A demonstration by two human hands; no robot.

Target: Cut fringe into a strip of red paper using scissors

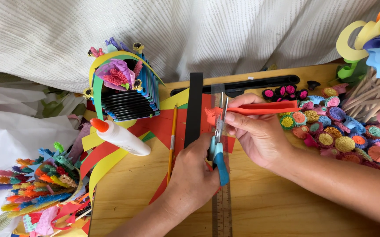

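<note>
Gripping the blue-handled scissors [218,149] in my left hand [194,175], fingers curled through the loops, I have the blades up against a folded orange-red paper strip [264,108] — my right hand [256,131] pinches that strip between thumb and fingers, just above a clear ruler [222,206] on the wooden table [277,206].

Your left hand [194,175] sat near the table's [269,206] front edge, holding scissors [218,145] that pointed away from you, over a ruler [222,206] running front to back. Your right hand [256,131], just right of the blades, held a folded paper strip [264,108] stretching rightward. Left of your left hand lay a pencil [171,140], and further left a glue bottle [120,137]. Behind the bottle stood a paper basket [126,94]. Rolled paper flowers [335,131] lay to the right.
</note>
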